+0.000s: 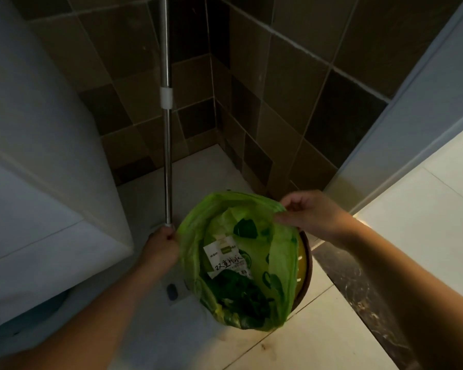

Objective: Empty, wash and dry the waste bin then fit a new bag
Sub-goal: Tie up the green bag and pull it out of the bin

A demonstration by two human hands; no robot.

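A green bin bag (281, 265) full of rubbish sits in a round waste bin (306, 265) on the tiled floor. Only the bin's dark rim and yellow inner wall show at the right of the bag. A white printed wrapper (226, 259) lies on top of dark leafy waste inside. My left hand (162, 245) grips the bag's left edge. My right hand (309, 213) pinches the bag's upper right edge, pulled off the rim there.
A metal mop pole (167, 145) stands upright just behind my left hand, its flat head (173, 291) on the floor beside the bin. A white appliance (38, 182) fills the left. Dark tiled walls form the corner behind. A dark marble threshold (358, 295) runs at the right.
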